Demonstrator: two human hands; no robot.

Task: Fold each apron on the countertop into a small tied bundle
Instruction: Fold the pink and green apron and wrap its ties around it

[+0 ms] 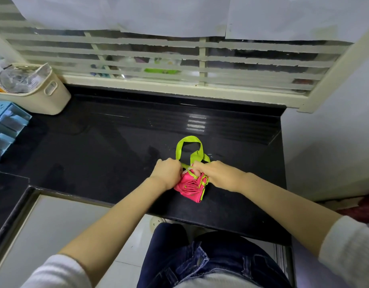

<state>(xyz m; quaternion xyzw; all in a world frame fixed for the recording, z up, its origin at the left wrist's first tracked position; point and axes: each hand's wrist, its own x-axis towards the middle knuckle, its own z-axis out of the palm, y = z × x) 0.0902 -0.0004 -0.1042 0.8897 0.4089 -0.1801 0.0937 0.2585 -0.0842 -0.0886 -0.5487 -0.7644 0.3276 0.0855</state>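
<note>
The pink apron (190, 189), folded into a small bundle, is lying on the black surface (96, 142) near its front edge. The left hand (168, 172) and right hand (218, 173) are meeting over its top, each grip pinching the green strap (190, 139), seemingly at a knot hidden by fingers. A loop of strap is lying just behind.

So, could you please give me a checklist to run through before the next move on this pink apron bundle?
1. The folded pink fabric apron bundle rests fully on the glossy black countertop: ok.
2. The left hand grips the lime-green fabric strap at the bundle's top: ok.
3. The right hand grips the strap there too: ok.
4. Strap's loop lies flat beyond the hands, unsnagged: ok.
5. Knot finished: cannot tell, hands cover it.
</note>
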